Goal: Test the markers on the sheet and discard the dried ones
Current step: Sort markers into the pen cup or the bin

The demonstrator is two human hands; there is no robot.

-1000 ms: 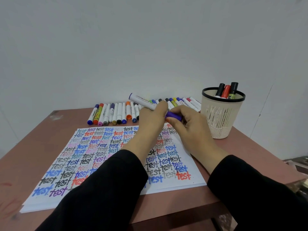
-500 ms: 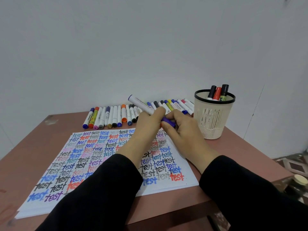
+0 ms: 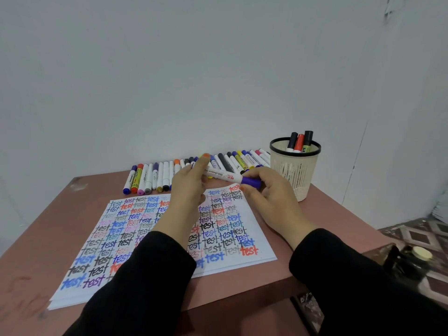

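Sheet [image 3: 116,241] on table [image 3: 48,214] at lower centre, marker row [image 3: 150,175] behind it, cup [image 3: 294,170] with three pens [image 3: 300,141] at the row's right end, left hand [image 3: 189,183] and right hand [image 3: 271,195] over sheet's far edge, marker [image 3: 225,176] held between them

The scene is lit evenly by soft, cool light; only faint shadows are cast on the table [image 3: 43,238]. Straight lines are bent near the edges, and fine detail is slightly smeared
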